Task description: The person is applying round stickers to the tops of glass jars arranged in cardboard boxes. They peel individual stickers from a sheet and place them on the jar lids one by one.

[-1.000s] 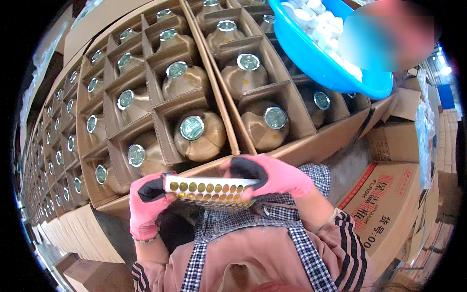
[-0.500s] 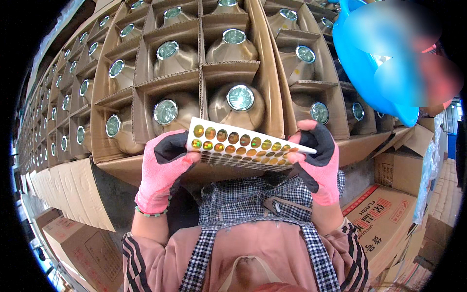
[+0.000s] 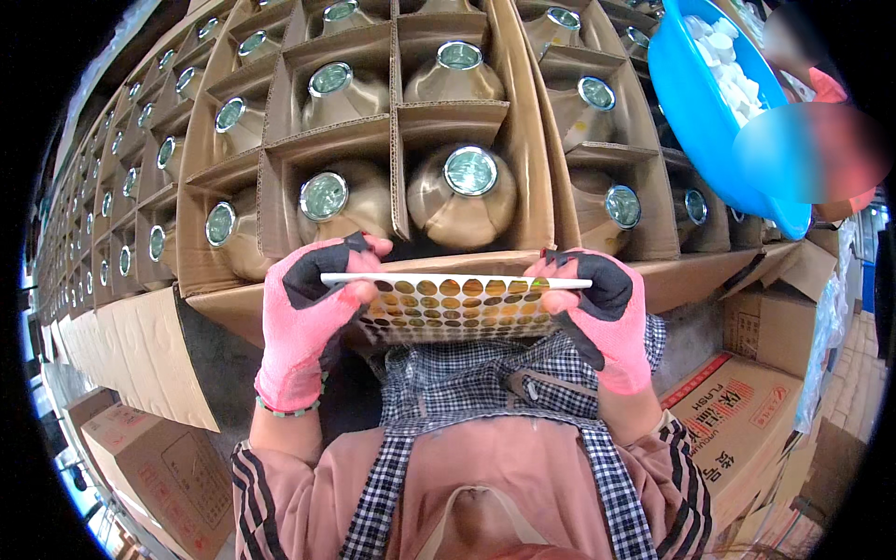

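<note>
My left hand (image 3: 303, 327) and right hand (image 3: 602, 313) each keep a pinching grip on one end of a sheet of round gold stickers (image 3: 453, 303), held flat just before the cardboard carton (image 3: 523, 121) of foil-capped bottles (image 3: 464, 191).

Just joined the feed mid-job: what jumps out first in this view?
Two hands in pink-and-black gloves, the left hand and right hand, hold a sheet of round gold stickers by its ends at centre frame. Behind it, open cardboard cartons with dividers hold rows of brownish jugs with shiny sealed tops. At upper right hangs a blue basin of white caps.
</note>
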`<state>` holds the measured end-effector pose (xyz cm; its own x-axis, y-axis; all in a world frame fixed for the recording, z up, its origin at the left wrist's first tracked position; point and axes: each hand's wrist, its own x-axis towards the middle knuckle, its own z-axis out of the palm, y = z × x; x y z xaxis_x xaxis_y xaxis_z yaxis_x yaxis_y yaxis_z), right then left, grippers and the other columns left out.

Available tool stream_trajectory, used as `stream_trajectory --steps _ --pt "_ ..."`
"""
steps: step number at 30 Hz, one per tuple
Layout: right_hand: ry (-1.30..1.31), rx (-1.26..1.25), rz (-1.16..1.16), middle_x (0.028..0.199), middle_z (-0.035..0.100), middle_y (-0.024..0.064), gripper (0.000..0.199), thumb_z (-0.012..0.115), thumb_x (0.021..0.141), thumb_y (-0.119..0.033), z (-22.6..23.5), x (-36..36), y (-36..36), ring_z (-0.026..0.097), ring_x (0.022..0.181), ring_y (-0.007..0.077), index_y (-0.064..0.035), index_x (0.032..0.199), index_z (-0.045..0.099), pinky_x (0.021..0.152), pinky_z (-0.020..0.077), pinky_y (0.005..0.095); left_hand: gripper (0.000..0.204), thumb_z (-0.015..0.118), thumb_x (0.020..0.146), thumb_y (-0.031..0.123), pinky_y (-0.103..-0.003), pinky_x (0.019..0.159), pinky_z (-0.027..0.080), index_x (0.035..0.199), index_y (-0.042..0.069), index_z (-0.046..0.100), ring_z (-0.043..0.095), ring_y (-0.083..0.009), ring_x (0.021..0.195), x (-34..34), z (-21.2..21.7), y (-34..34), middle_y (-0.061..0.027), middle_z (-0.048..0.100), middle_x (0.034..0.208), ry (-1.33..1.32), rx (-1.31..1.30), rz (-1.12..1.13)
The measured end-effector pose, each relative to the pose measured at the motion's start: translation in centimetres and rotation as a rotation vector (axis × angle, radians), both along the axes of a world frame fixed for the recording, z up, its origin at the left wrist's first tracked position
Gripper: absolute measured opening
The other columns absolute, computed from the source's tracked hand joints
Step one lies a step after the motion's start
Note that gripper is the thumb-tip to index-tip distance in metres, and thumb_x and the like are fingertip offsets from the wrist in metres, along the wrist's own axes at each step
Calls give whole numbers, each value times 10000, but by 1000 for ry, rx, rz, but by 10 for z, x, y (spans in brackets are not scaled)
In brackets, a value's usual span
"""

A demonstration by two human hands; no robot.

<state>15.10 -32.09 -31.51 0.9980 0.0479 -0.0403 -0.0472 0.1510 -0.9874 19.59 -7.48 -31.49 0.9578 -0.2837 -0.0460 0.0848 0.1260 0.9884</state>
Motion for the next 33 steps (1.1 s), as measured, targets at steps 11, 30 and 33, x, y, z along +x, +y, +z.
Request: stream_trajectory --steps 11,30,33 --pt "-62 -490 109 711 569 76 132 662 627 17 15 -5 -3 530 637 123 20 697 550 591 414 231 123 654 565 35 -246 645 393 631 -26 571 539 -181 801 -5 13 -4 -95 558 709 -40 182 -61" --pt "-223 -451 52 647 517 78 160 672 613 -30 2 2 -6 514 599 189 -15 666 522 559 398 265 146 617 520 54 -368 798 387 636 -28 586 538 -276 864 2 6 -9 -100 575 686 -177 191 -79" --pt "-231 -414 29 644 524 77 142 667 608 -12 3 2 -2 515 604 182 -14 656 533 570 396 261 125 623 551 62 -350 796 385 633 -24 584 540 -257 856 1 7 -8 -100 574 689 -124 219 -45"
